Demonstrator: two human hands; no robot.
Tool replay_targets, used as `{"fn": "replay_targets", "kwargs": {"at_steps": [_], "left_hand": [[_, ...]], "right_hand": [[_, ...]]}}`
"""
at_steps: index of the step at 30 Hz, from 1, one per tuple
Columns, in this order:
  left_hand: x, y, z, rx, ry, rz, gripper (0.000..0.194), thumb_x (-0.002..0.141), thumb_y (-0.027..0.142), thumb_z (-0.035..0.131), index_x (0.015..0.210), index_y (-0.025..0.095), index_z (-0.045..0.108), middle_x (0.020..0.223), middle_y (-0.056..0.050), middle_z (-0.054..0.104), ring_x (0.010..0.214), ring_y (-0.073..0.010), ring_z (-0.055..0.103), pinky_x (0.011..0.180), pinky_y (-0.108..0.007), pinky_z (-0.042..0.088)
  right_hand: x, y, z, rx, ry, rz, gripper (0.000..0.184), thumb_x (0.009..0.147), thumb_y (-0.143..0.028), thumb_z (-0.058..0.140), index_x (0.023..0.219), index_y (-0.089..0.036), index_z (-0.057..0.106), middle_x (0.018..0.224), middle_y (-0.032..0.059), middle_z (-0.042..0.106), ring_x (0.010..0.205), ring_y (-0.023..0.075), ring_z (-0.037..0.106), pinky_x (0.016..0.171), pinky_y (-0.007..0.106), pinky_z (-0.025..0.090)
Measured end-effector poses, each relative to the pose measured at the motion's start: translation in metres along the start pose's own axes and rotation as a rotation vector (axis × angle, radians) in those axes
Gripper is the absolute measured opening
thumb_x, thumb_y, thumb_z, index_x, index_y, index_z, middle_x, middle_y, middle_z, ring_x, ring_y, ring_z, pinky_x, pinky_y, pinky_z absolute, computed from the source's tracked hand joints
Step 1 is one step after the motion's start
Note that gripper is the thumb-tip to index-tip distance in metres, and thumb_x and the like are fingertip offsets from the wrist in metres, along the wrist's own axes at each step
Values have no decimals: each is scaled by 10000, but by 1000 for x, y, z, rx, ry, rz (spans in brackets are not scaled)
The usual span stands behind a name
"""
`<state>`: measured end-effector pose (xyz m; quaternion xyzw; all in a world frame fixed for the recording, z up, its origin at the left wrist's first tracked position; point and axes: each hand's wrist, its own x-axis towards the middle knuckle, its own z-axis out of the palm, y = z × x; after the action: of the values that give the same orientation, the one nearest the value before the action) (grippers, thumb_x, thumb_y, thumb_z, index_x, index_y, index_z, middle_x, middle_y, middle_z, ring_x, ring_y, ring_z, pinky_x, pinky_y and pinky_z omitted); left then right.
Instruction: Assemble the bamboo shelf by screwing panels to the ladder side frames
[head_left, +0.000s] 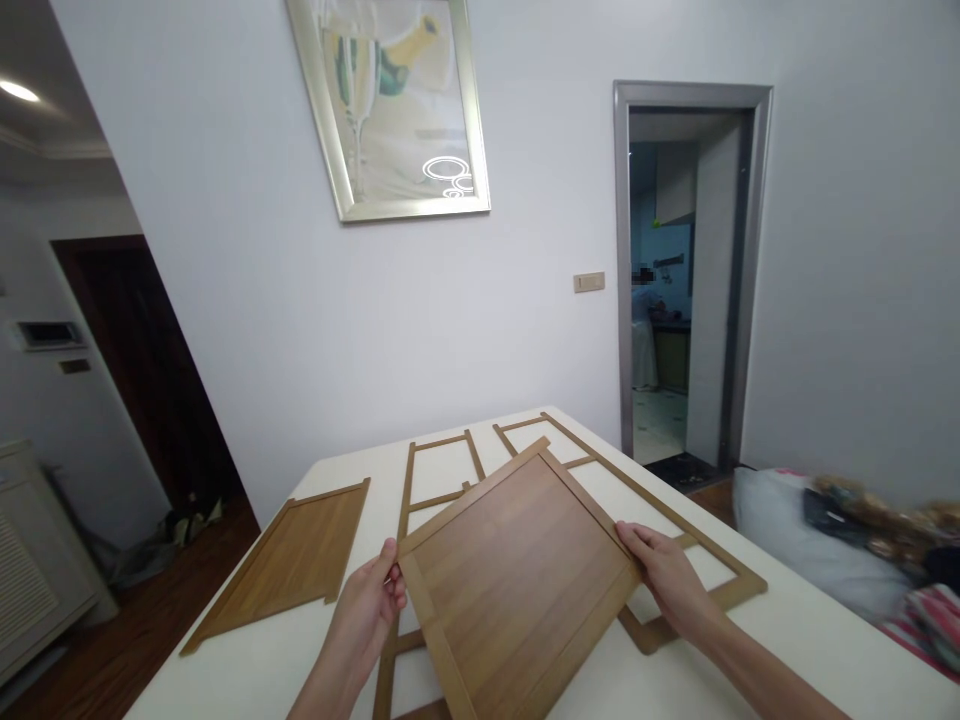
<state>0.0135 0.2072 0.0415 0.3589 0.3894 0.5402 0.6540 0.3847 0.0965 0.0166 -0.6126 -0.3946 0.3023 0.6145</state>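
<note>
Aloft, a wooden panel tilts between left hand and right hand.
Each clamps an edge, above a white table bearing 2 open frames.

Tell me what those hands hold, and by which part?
A flat, framed brown wooden panel: the left hand pinches it near its left corner, the right hand near its right corner.

a pale wall, hung with a silver-framed picture, rises behind the white table. right of the picture, a switch plate sits beside a grey-framed doorway onto a dim kitchen. at left: a lit ceiling lamp, a dark door, a louvered cabinet and reddish-brown wood floor.
</note>
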Motion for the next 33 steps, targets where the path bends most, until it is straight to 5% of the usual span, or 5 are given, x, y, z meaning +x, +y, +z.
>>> {"fn": "replay_targets", "kwargs": {"at_steps": [7,12,15,26,33], "left_hand": [[18,-42,-6,-77,33,-141,70,888,158,631,861,105,594,701,-36,603,543,-81,540,500,-193,460],[16,-53,-10,101,24,-140,264,828,224,713,1041,102,616,817,-45,627,584,-82,554,553,-216,470],[16,-56,-14,258,-22,-112,416,764,320,767,1098,111,634,855,-31,619,622,-89,554,563,-219,454],[13,-55,-12,762,-288,-80,544,619,512,720,1019,145,689,729,-11,622,691,-177,569,646,-295,440],[-7,-40,-6,1157,-413,138,171,665,313,614,775,189,657,730,-16,599,734,-205,564,701,-304,417]], "right_hand": [[3,17,-1,-31,58,68,485,703,-677,625,690,-196,681,726,53,713,751,257,648,629,314,484],[3,21,-2,-129,105,114,481,758,-658,569,696,-191,662,687,60,703,694,244,656,614,316,492],[4,20,-4,-413,93,78,525,854,-639,415,715,-191,650,612,51,667,570,221,619,525,313,455],[2,16,-13,-982,55,-118,351,938,-391,444,757,-196,674,904,92,677,837,238,617,675,314,382],[1,12,-21,-1094,40,-184,319,883,-132,411,1072,-196,659,1120,80,656,1018,216,598,767,295,388]]}}
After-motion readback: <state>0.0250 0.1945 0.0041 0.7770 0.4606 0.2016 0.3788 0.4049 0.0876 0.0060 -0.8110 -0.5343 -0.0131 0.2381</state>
